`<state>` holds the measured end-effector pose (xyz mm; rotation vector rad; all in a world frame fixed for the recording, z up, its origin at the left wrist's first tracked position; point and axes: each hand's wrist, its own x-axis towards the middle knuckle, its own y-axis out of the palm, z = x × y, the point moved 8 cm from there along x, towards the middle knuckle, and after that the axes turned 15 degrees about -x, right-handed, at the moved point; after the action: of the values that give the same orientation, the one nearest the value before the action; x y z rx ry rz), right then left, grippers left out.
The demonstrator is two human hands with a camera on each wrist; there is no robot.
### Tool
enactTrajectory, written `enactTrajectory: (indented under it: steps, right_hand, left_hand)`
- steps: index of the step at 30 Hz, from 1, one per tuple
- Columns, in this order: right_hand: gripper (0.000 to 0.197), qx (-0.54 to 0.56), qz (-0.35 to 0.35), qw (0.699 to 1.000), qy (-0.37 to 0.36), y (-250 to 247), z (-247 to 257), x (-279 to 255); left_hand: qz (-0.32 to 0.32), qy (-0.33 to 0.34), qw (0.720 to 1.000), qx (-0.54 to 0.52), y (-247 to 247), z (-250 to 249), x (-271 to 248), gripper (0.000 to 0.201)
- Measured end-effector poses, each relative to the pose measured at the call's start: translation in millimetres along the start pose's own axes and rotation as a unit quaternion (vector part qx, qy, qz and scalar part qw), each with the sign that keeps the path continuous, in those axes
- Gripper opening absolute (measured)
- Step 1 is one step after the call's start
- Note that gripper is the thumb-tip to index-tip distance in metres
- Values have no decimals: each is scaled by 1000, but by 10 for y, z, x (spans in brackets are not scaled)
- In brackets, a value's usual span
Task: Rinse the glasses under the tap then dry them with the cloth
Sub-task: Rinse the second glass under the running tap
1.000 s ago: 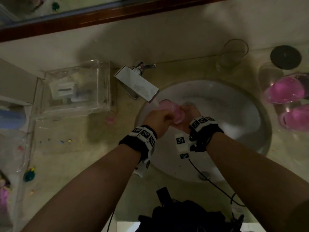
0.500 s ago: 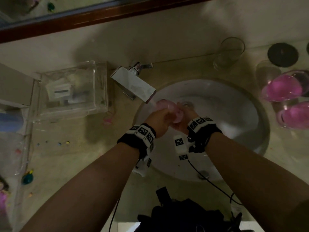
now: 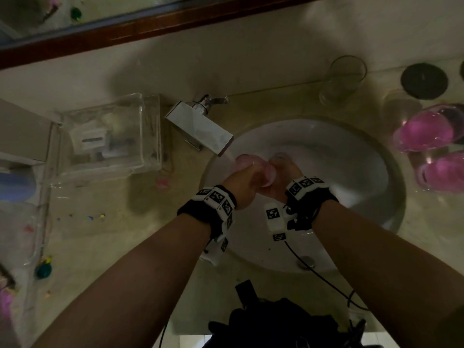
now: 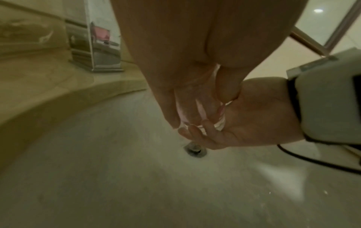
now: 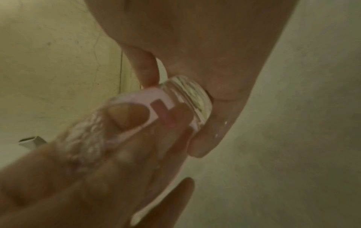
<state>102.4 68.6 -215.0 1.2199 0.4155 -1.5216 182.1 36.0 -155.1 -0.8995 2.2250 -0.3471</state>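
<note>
Now we have the small pink-tinted glass (image 3: 253, 169) tilted under the stream — compared with a second ago it sits a touch nearer the spout, and our wrists have turned slightly, so we are rolling it to wet all round. Our left hand (image 3: 239, 183) curls its fingers (image 4: 168, 98) round the body of the glass; our right hand (image 3: 280, 183) cups the thick clear base, thumb and fingers closed on it. We judge the rinse of this one well under way, with drying not yet begun.

Below us lies the white basin (image 3: 351, 172) with its drain (image 4: 195, 149) beneath the glass. At the basin's edge stands the square chrome tap (image 3: 200, 126), running. Farther along the worktop (image 3: 105, 222) to the right wait two pink-tinted glasses (image 3: 426, 129) on their sides, a clear tumbler (image 3: 344, 76) and a dark round lid (image 3: 424, 80); to the left, a clear plastic box (image 3: 110, 136). We see no cloth in any view — that must be found before drying.
</note>
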Motion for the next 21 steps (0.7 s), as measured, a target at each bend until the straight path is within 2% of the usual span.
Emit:
enactTrajectory:
  steps: [2, 5, 7, 11, 16, 19, 20, 21]
  right_hand:
    - [34, 7, 19, 1000, 11, 98, 1, -91]
    - [25, 1, -19, 1000, 22, 56, 4, -97]
    - [30, -5, -29, 999, 27, 51, 1, -73]
    - [31, 2, -16, 999, 36, 68, -11, -63]
    - [34, 10, -27, 999, 23, 38, 2, -18]
    - [55, 32, -9, 999, 16, 25, 3, -22]
    - [54, 33, 2, 999, 3, 49, 30, -47]
    - [38, 17, -11, 1000, 4, 29, 41, -52]
  left_hand:
    - [-9, 2, 1000, -20, -11, 7, 3, 31]
    - [-11, 0, 996, -89, -5, -18, 25, 25]
    - [3, -3, 993, -120, -2, -48, 22, 23]
    - [21, -12, 997, -80, -9, -75, 16, 31]
    - [-38, -17, 990, -133, -98, -40, -6, 25]
    - [-85, -44, 989, -115, -174, 7, -34, 21]
    - [-101, -59, 987, -107, -208, 36, -48, 21]
    - [-111, -67, 986, -103, -228, 55, -62, 22]
